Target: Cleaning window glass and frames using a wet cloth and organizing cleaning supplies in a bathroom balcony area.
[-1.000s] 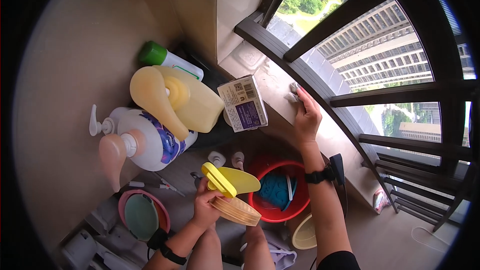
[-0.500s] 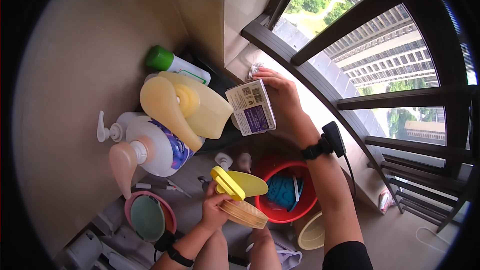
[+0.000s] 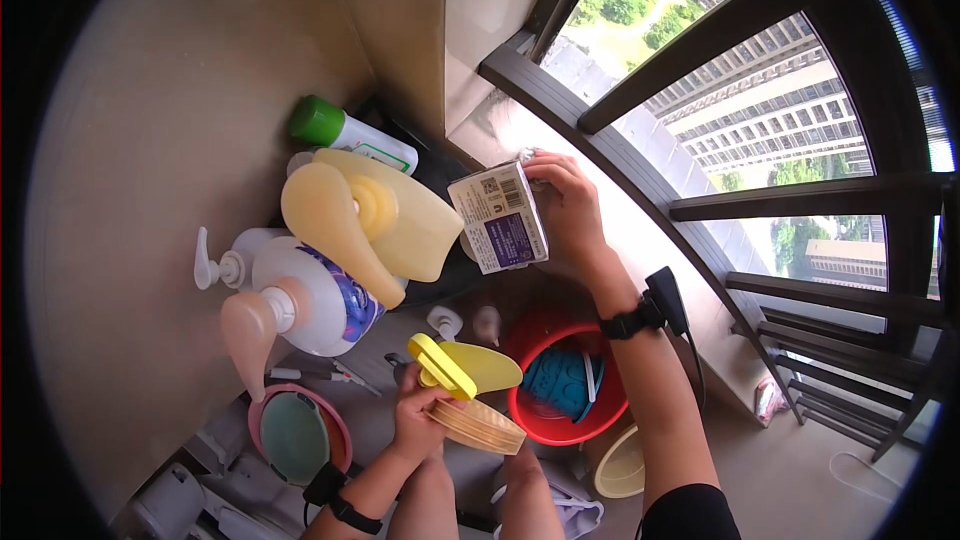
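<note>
On the pale window sill (image 3: 640,222), my right hand (image 3: 572,202) presses its fingertips on a crumpled white wad (image 3: 526,154) resembling a tissue or cloth. A white-and-purple carton (image 3: 500,220) stands just left of that hand and hides part of its fingers. Low in the middle, my left hand (image 3: 418,420) is closed around a tan, ribbed-edged disc-like piece (image 3: 478,427). A yellow plastic piece (image 3: 440,368) with a broad rounded blade sits right above it, seemingly in the same grip. Its exact kind is unclear.
Left of the carton stand a pale yellow pump bottle (image 3: 405,225), a white pump bottle (image 3: 300,285) and a green-capped can (image 3: 365,140). Below are a red bucket (image 3: 518,410) holding blue things, a cream tub (image 3: 620,465) and nested basins (image 3: 295,438). Dark window bars (image 3: 790,198) run along the right.
My right hand and the white wad have slid slightly right and nearer along the sill. The left hand with its pieces has shifted a little left.
</note>
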Demonstrator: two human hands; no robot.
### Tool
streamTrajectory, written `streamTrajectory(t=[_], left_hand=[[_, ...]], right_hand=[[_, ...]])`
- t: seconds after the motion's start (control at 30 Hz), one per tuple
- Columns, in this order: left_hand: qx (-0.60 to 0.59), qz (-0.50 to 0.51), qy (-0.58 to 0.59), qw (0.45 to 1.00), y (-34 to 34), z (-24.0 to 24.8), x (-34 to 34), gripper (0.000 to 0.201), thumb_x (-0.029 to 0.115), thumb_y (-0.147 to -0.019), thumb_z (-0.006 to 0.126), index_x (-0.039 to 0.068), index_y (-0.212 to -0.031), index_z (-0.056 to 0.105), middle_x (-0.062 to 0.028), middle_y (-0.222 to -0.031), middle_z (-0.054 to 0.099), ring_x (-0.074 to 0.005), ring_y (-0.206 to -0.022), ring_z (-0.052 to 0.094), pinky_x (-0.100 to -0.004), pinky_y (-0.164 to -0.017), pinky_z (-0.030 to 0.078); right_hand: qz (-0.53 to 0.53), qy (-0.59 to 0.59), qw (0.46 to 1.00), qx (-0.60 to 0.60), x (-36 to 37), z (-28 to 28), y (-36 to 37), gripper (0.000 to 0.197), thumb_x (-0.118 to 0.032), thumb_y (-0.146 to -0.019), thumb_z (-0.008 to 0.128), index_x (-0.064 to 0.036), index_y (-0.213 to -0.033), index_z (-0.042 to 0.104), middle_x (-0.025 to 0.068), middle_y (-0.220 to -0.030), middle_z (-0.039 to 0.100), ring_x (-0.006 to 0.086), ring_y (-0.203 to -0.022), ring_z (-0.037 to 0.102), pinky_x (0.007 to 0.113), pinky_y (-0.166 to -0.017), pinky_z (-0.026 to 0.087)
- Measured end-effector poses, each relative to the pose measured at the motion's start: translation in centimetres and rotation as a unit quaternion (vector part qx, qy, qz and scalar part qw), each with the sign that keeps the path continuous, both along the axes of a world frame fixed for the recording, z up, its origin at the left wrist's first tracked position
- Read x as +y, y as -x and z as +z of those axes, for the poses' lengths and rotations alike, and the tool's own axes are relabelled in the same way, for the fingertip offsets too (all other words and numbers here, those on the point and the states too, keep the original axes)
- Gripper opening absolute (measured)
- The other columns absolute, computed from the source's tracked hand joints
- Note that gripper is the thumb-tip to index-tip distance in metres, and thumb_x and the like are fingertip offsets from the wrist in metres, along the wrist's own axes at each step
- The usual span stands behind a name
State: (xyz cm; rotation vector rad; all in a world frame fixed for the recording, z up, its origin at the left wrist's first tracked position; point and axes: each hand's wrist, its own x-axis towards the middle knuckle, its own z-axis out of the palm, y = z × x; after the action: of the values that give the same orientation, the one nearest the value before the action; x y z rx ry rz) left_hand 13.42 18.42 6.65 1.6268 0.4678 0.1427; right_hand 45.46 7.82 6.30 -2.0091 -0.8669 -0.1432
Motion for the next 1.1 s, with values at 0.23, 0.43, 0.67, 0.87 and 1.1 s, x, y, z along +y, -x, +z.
streamTrajectory(t=[0.23, 0.43, 0.67, 0.87, 1.1], left_hand=[[0.009, -0.004, 0.019, 1.0, -0.7, -0.7, -1.8, 0.017, 0.002, -0.067, 0.075, 0.004, -0.08, 0.065, -0.0115, -0.109, 0.051, -0.0268, -0.099, 0.056, -0.0341, -0.087, 0.046], [0.014, -0.022, 0.021, 0.999, 0.0, 0.0, -2.1, 0.017, 0.0, -0.068, 0.074, 0.005, -0.081, 0.065, -0.011, -0.11, 0.051, -0.0264, -0.1, 0.056, -0.0337, -0.088, 0.046], [-0.024, -0.051, 0.019, 0.998, -0.8, 0.2, -3.1, 0.014, -0.003, -0.07, 0.072, 0.002, -0.08, 0.064, -0.0126, -0.109, 0.052, -0.0264, -0.099, 0.057, -0.0341, -0.084, 0.049], [0.033, -0.013, 0.056, 0.998, 0.4, -0.3, -2.5, 0.016, 0.001, -0.068, 0.075, 0.004, -0.08, 0.065, -0.0111, -0.112, 0.05, -0.0258, -0.102, 0.056, -0.034, -0.089, 0.046], [-0.008, -0.038, 0.014, 0.999, -0.8, 0.3, -1.8, 0.015, 0.001, -0.068, 0.074, 0.004, -0.079, 0.063, -0.0119, -0.112, 0.05, -0.0271, -0.103, 0.055, -0.0345, -0.09, 0.045]], right_hand=[[-0.164, 0.074, 0.977, 0.111, 5.4, -2.1, -5.9, 0.037, -0.003, -0.074, 0.059, -0.0062, -0.111, 0.061, 0.0162, -0.101, 0.064, 0.0303, -0.094, 0.061, 0.033, -0.085, 0.046], [0.1, -0.008, 0.986, 0.135, 5.4, -1.3, -5.0, 0.036, 0.012, -0.066, 0.057, -0.0037, -0.097, 0.065, 0.011, -0.105, 0.062, 0.0241, -0.101, 0.059, 0.03, -0.088, 0.046], [0.008, -0.018, 0.979, 0.203, 4.7, -2.3, -6.2, 0.027, 0.008, -0.078, 0.055, -0.0028, -0.101, 0.064, 0.0079, -0.116, 0.059, 0.0191, -0.112, 0.054, 0.028, -0.094, 0.042], [0.157, 0.0, 0.987, 0.04, 3.8, -0.4, -4.7, 0.023, 0.008, -0.068, 0.063, -0.0037, -0.088, 0.065, 0.0117, -0.098, 0.062, 0.0275, -0.099, 0.059, 0.034, -0.088, 0.046], [-0.085, -0.063, 0.985, 0.134, 0.6, -1.2, -3.3, 0.017, 0.001, -0.077, 0.059, -0.0005, -0.094, 0.065, 0.0124, -0.096, 0.066, 0.0195, -0.091, 0.062, 0.031, -0.079, 0.048]])
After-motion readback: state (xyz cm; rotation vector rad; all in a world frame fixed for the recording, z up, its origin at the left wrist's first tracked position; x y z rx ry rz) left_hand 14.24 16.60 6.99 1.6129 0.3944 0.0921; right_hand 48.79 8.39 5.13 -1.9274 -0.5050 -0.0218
